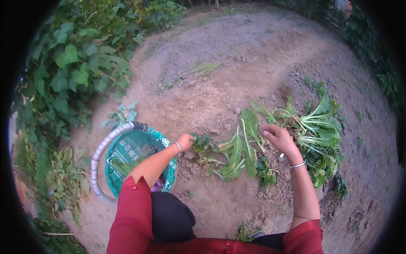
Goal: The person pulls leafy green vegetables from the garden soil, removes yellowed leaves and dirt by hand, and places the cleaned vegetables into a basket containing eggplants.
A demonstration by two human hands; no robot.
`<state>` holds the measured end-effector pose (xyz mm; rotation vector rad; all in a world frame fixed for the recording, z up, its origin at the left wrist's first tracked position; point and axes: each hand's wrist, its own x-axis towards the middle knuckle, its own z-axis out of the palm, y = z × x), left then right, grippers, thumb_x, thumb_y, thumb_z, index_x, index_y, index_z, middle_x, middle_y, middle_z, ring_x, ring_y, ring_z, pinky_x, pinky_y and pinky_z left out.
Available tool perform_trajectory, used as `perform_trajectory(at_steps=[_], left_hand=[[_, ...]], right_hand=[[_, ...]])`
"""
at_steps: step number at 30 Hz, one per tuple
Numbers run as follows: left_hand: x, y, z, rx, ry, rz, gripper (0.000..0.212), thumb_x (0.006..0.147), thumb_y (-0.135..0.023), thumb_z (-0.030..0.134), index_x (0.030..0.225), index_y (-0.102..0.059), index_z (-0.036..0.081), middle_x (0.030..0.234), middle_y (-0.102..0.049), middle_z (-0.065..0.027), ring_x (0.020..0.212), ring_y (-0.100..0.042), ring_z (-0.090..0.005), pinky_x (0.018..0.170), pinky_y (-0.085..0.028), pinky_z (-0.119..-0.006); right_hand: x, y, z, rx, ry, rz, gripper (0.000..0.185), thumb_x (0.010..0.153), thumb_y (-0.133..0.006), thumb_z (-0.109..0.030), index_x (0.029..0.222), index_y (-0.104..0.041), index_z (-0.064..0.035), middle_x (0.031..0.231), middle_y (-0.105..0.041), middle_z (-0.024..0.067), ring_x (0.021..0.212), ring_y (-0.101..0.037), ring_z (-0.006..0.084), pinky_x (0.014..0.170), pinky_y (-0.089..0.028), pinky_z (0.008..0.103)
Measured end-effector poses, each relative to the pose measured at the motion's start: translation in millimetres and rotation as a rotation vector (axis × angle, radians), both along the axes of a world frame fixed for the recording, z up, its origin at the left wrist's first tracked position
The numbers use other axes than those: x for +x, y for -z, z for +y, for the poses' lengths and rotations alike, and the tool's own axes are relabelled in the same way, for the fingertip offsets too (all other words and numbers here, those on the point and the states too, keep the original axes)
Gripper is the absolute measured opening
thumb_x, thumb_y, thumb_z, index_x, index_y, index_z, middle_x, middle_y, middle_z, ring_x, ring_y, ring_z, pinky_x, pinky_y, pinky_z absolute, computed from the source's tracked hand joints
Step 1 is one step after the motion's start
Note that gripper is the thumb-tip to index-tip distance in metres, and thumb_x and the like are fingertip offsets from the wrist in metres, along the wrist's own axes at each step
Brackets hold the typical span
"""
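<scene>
My left hand (185, 142), with a bracelet at the wrist, reaches past the basket and touches a small dark-green leafy plant (200, 144) at its left edge; its fingertips are partly hidden, so its hold is unclear. My right hand (276, 135) is over the soil, fingers bent, beside pale leaf stalks. Between the hands lie loose long green leaves (236, 155), some yellowed. To the right is a pile of leafy greens with white stalks (320, 127). At left a basket lined with green printed plastic (127, 146) holds some leaves and purple produce.
The basket's wrapped round handle (96, 162) arches to the left. Dense leafy vines (73, 70) border the upper left, with wilted plants (68, 174) below. Cut thin green stems (204, 69) lie on the bare soil ahead. Another small plant (244, 233) is near my legs.
</scene>
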<state>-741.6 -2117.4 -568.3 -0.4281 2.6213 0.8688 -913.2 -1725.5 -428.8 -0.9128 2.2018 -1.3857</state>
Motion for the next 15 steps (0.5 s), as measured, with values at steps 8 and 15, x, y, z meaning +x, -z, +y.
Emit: perform_trajectory(at_steps=[8,15], left_hand=[[-26.5,-137.3,74.9,0.893,-0.45,0.138,0.026,0.091,-0.049,0.011,0.109,-0.053,-0.008,0.1,-0.061,-0.0141,0.087,-0.063,-0.0219,0.079,-0.054,-0.03],[-49.7,-203.6,134.8,0.836,-0.282,0.288,0.027,0.092,-0.049,0.012,0.11,-0.053,-0.007,0.105,-0.06,-0.0123,0.092,-0.061,-0.0198,0.083,-0.052,-0.03]], right_hand=[[13.3,-13.6,2.6,-0.016,-0.07,0.059,0.026,0.084,-0.059,-0.019,0.103,-0.061,-0.0019,0.089,-0.065,0.0137,0.082,-0.062,0.0207,0.076,-0.049,0.0321],[25.4,-22.6,-20.2,-0.105,-0.047,-0.277,0.036,0.091,-0.049,-0.029,0.106,-0.058,0.0029,0.09,-0.065,0.0109,0.08,-0.063,0.0174,0.068,-0.052,0.0301]])
